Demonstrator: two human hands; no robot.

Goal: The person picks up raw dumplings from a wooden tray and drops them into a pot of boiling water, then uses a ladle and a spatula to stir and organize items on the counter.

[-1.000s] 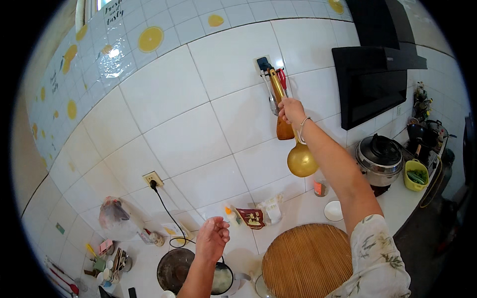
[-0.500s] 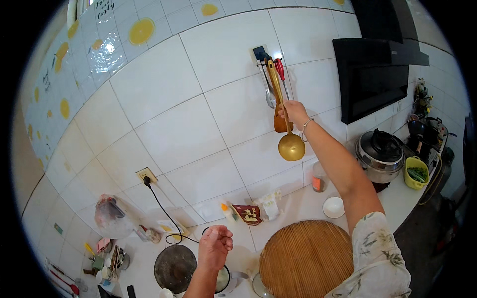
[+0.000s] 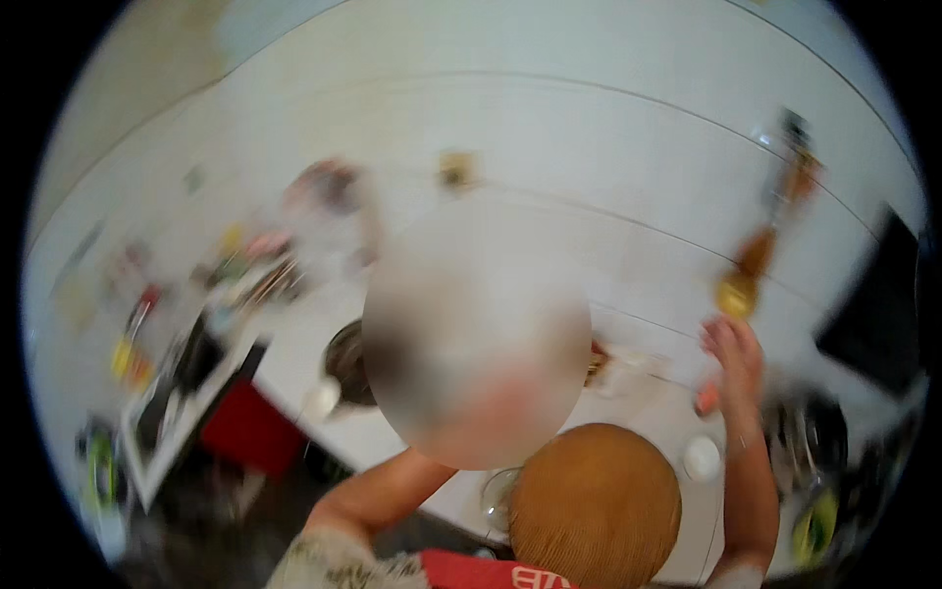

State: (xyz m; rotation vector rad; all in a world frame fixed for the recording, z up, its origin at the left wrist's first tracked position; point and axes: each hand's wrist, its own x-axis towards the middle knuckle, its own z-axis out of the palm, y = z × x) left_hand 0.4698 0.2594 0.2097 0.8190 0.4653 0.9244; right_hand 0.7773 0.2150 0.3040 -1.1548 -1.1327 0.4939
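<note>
The golden ladle [image 3: 738, 293] hangs at the right on the tiled wall, its bowl downward. A brown wooden turner [image 3: 756, 251] hangs with it. Just below the ladle's bowl is my right hand [image 3: 736, 351], apart from it, fingers spread and nothing in them. My left arm reaches up from the lower left over the counter. A round smeared patch covers most of my left hand [image 3: 500, 398], so its fingers and anything near them are hidden. On the counter between my arms lies a round brown ribbed board [image 3: 594, 506].
A small white bowl [image 3: 702, 457] stands right of the board, a clear glass piece [image 3: 498, 499] at its left. A dark round pan-like thing [image 3: 345, 365] and a white cup [image 3: 321, 399] lie farther left. A dark range hood [image 3: 878, 304] juts out at right.
My right hand has let go of the ladle's handle and dropped below it. The view has swung left and down, blurring the scene.
</note>
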